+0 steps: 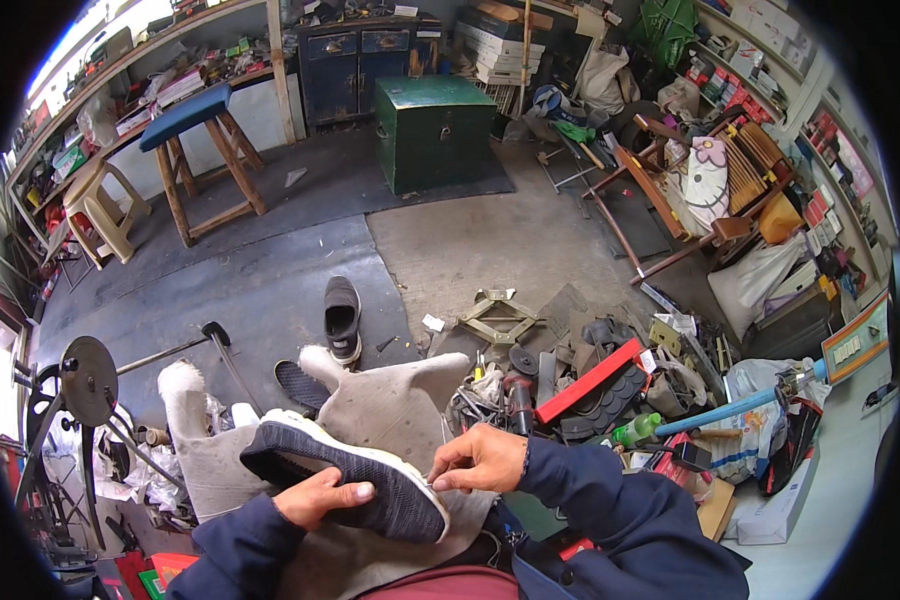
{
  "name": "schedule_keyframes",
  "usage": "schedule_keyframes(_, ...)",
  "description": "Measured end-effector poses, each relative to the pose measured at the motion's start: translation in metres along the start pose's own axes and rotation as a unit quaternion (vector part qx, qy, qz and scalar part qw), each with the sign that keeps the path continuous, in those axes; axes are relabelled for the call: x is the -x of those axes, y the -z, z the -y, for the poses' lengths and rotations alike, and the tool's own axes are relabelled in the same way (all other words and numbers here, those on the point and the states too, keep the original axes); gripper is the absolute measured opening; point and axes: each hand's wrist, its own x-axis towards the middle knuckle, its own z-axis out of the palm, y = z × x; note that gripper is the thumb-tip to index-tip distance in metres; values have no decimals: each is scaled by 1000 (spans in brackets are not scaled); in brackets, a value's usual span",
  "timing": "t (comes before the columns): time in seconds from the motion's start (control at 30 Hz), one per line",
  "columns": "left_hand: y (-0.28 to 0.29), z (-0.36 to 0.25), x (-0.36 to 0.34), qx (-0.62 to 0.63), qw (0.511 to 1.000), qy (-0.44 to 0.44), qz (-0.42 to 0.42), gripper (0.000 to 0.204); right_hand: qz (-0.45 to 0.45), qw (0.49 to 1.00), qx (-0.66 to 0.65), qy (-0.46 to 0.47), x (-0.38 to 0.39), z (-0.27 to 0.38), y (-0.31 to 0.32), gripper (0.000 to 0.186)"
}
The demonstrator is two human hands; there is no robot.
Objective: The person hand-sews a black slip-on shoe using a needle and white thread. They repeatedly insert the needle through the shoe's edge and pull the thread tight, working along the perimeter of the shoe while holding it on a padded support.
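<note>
A dark grey knit shoe with a white sole (380, 495) lies on its side over a grey cloth (390, 385) spread across my lap, toe to the right. My left hand (322, 498) grips it around the middle, thumb across the knit upper. At the toe end my right hand (475, 458) has its fingers closed by the sole's edge, on a small thin thing too fine to make out.
A dark slip-on shoe (342, 315) stands on the floor ahead. A metal machine with a wheel (88, 380) is at left. Tools, a red bar (590, 378) and bags crowd the right. Further back are stools (185, 135), a green chest (435, 145) and wooden folding chairs (740, 185).
</note>
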Motion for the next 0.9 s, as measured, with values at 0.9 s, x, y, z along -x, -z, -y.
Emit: schedule_keyframes(0.9, 0, -10, -2, -25, 997, 73, -29, 53, -132, 967, 218, -11, 0, -12, -25, 49)
